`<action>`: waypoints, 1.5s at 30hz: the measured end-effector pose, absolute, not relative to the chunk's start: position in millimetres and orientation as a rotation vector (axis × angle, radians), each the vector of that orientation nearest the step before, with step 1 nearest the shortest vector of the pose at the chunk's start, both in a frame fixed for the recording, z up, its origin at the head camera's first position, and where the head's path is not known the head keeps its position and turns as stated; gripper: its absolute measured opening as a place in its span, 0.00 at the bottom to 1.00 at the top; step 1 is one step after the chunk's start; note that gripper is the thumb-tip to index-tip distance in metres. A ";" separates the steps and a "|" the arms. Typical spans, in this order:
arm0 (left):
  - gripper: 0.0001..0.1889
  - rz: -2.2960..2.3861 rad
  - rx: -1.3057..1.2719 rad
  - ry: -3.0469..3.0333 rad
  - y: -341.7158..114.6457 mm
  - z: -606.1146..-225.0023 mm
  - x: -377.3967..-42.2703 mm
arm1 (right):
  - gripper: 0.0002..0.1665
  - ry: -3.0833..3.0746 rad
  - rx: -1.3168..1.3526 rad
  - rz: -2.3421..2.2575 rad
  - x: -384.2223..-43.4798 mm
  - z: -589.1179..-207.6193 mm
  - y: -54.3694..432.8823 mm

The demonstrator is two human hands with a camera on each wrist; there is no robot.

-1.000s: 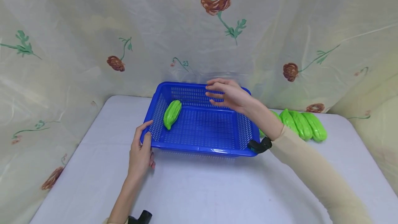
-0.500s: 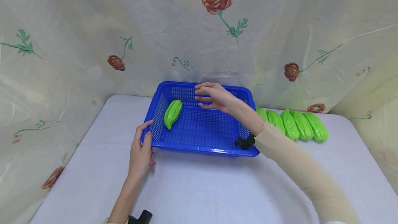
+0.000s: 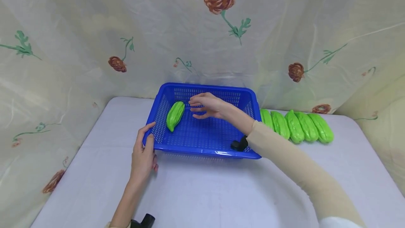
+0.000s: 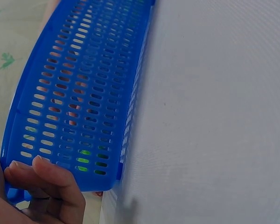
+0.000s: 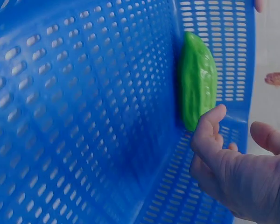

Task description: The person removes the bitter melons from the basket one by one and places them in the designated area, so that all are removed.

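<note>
In the head view my left hand (image 3: 143,159) grips the left front corner of a blue plastic basket (image 3: 190,150). Its fingers curl against the basket's perforated side (image 4: 79,93) in the left wrist view. A green ridged bitter melon (image 3: 175,116) lies lengthwise inside, along the left wall. My right hand (image 3: 209,105) is above the basket floor, just right of this melon, fingers loosely bent and holding nothing. From the right wrist, the hand (image 5: 238,172) appears close to the near end of the melon (image 5: 198,81); whether they touch, I cannot tell.
Several more bitter melons (image 3: 295,126) lie side by side on the white table (image 3: 202,192), right of the basket; the right forearm partly crosses in front of them. A flower-patterned curtain (image 3: 152,38) hangs directly behind the table.
My right hand has moved left and lower across the basket toward the melon inside. More of the melons on the right are uncovered. The left hand and basket stay put.
</note>
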State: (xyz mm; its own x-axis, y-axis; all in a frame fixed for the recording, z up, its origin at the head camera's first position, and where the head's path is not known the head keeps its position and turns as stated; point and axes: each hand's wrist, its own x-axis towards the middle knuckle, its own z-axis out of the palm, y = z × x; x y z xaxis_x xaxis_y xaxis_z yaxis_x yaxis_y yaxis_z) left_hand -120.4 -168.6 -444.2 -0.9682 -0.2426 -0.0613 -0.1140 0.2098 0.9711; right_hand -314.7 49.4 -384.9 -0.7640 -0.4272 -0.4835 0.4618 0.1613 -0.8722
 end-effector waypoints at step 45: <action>0.21 -1.909 0.339 -2.339 -170.7 -444.4 -120.8 | 0.08 1.832 -0.014 -1.514 -316.5 -412.4 -1.0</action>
